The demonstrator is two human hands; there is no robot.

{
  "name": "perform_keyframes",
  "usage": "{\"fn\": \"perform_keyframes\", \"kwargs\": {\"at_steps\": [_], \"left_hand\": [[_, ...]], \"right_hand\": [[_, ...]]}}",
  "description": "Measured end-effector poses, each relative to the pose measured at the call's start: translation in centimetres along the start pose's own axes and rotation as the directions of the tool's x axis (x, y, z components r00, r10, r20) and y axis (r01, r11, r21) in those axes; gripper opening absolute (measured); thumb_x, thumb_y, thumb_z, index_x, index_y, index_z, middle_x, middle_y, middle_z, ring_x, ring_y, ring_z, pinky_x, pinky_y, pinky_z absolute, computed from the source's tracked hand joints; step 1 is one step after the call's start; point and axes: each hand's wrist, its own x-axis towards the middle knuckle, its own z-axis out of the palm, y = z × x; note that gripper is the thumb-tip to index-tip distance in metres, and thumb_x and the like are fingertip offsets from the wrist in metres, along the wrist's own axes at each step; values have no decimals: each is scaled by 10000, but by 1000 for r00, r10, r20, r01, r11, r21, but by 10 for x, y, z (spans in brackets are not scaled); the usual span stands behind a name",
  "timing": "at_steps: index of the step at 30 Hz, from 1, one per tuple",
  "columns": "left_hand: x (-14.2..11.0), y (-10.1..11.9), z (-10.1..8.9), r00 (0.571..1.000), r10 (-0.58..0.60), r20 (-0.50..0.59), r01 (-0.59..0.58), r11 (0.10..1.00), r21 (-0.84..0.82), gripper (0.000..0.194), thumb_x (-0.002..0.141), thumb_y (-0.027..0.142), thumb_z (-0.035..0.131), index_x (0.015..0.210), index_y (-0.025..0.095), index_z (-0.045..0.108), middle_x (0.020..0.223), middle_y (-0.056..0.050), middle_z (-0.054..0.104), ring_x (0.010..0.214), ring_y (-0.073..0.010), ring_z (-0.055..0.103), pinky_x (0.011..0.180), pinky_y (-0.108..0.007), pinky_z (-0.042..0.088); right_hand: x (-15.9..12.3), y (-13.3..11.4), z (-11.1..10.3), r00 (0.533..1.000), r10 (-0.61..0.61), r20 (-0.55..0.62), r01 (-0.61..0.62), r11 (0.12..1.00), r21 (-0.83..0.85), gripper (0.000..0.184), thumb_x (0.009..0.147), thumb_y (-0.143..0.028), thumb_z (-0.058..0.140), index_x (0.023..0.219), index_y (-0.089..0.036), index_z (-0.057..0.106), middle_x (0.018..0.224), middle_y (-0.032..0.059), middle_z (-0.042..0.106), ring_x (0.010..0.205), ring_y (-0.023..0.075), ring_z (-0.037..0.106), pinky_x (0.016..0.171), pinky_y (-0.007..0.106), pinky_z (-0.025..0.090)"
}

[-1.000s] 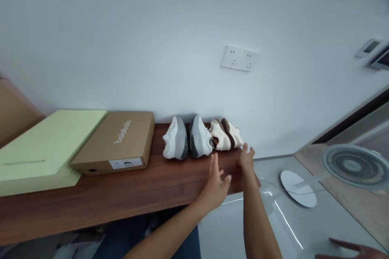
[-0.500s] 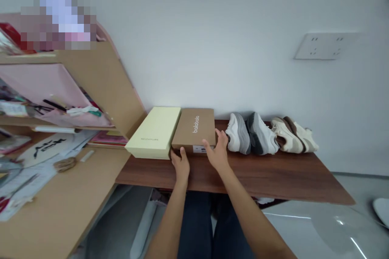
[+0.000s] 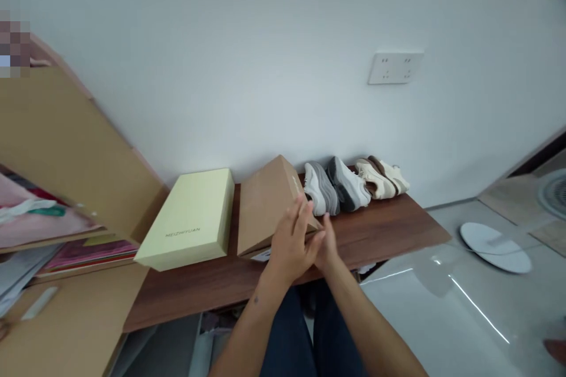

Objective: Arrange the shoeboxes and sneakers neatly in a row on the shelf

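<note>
A brown cardboard shoebox (image 3: 265, 206) stands tilted on the dark wooden bench, with its white lettering turned towards the right. Whether the whole box or only its lid is tipped, I cannot tell. My left hand (image 3: 289, 241) lies over its front right part, fingers stretched out along the cardboard. Just right of it, my right hand (image 3: 328, 247) is at the box's right front corner, thumb up and its other fingers mostly hidden. To the left lies a closed pale yellow shoebox (image 3: 192, 212), apart from the brown one.
Grey and white sneakers (image 3: 322, 188) and beige shoes (image 3: 382, 178) line up right of the brown box on the bench (image 3: 375, 230). A desk (image 3: 79, 318) with shelves adjoins at left. On the wall is a socket plate (image 3: 395, 68); a white disc (image 3: 495, 247) is on the floor.
The brown box was flat beside the yellow one and is now tilted, with a gap between them. My left hand moved from its left front corner to the right. The view turned right.
</note>
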Motion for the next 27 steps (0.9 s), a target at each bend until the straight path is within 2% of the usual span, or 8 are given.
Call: {"fn": "perform_keyframes", "kwargs": {"at_steps": [2, 4, 6, 8, 13, 18, 25, 27], "left_hand": [[-24, -18, -2, 981, -177, -79, 179, 984, 17, 607, 913, 464, 509, 1463, 231, 398, 1510, -170, 402, 1427, -327, 331, 1139, -546, 285], [-50, -40, -2, 858, -465, -220, 478, 879, 5, 640, 914, 507, 486, 1466, 198, 389, 1522, -204, 362, 1448, -365, 274, 1140, -604, 235], [-66, -58, 0, 722, -650, -237, 649, 755, -94, 680, 926, 530, 444, 1480, 148, 343, 1505, -241, 360, 1431, -363, 309, 1132, -585, 277], [-70, -72, 6, 680, -698, -226, 679, 715, -164, 715, 926, 534, 447, 1492, 125, 294, 1500, -247, 356, 1420, -336, 336, 1139, -531, 307], [-43, -105, 21, 752, -609, -253, 583, 793, -175, 625, 920, 470, 495, 1440, 154, 355, 1491, -211, 361, 1427, -287, 323, 1160, -479, 287], [-36, -129, 20, 734, -572, -366, 540, 818, -196, 380, 920, 295, 465, 1280, 177, 502, 1338, -171, 498, 1317, -249, 456, 1130, -460, 336], [-35, -115, 37, 760, -589, -277, 538, 808, -241, 362, 913, 245, 441, 1252, 151, 527, 1359, -177, 488, 1317, -239, 465, 1122, -430, 361], [-30, -107, 30, 795, -576, -192, 535, 814, -226, 427, 921, 260, 433, 1327, 136, 478, 1415, -192, 461, 1358, -241, 432, 1127, -424, 362]], "right_hand": [[6, -7, -19, 994, 110, -4, -109, 993, 36, 806, 892, -754, 122, 1323, -253, 583, 1213, 116, 688, 1055, 278, 673, 840, 461, 544], [13, -9, -30, 997, 63, -46, -65, 997, -50, 692, 878, -734, 334, 1312, -256, 586, 1286, 111, 653, 1140, 280, 632, 927, 459, 506], [19, -7, -28, 998, -47, -31, 40, 984, -176, 606, 867, -668, 460, 1233, -221, 645, 1276, 116, 658, 1207, 278, 584, 1030, 438, 437], [25, -3, -17, 994, -107, -16, 99, 955, -279, 589, 899, -633, 409, 1162, -183, 682, 1217, 132, 682, 1192, 278, 586, 1060, 427, 407], [22, 10, 12, 950, -303, -79, 240, 866, -439, 541, 951, -545, 326, 1203, -173, 627, 1221, 144, 645, 1173, 260, 572, 1048, 451, 415], [6, 19, 17, 904, -421, 72, 393, 757, -522, 481, 949, -500, 397, 1290, -204, 563, 1283, 149, 559, 1205, 257, 527, 1048, 485, 417], [4, 17, 7, 877, -479, 44, 382, 638, -669, 542, 941, -493, 407, 1362, -164, 498, 1291, 197, 501, 1225, 316, 492, 1027, 547, 402], [5, 8, 11, 851, -525, 30, 391, 593, -704, 527, 938, -487, 414, 1329, -151, 525, 1333, 215, 469, 1282, 341, 442, 1052, 578, 359]]}}
